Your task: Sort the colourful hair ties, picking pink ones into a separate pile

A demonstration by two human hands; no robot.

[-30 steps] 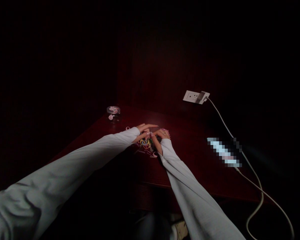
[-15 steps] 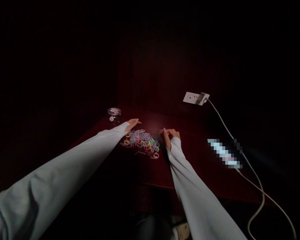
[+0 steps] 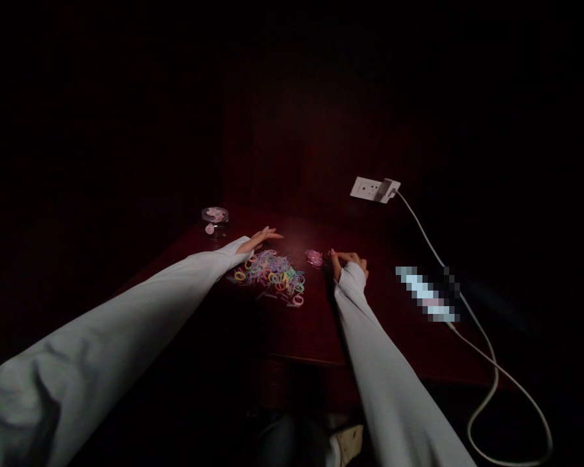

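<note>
A loose heap of small multicoloured elastic hair bands [image 3: 275, 272] lies on the dark red table. A smaller pile of pink bands [image 3: 314, 258] sits apart, to its right. My left hand [image 3: 259, 240] hovers or rests at the heap's far left edge, fingers stretched out and holding nothing visible. Just right of the pink pile is my right hand [image 3: 351, 261], its fingers curled in and the thumb close to the index finger. Anything inside that grip is hidden.
At the table's back left stands a clear jar [image 3: 215, 217] with pink pieces on its lid. A wall socket [image 3: 368, 189] holds a charger, whose white cable [image 3: 421, 227] loops down the right side. A blurred-out lit device [image 3: 425, 293] lies on the right.
My hands were together over the heap and have parted, uncovering it. The left went left; the right moved right, away from the pink pile, which now shows separately.
</note>
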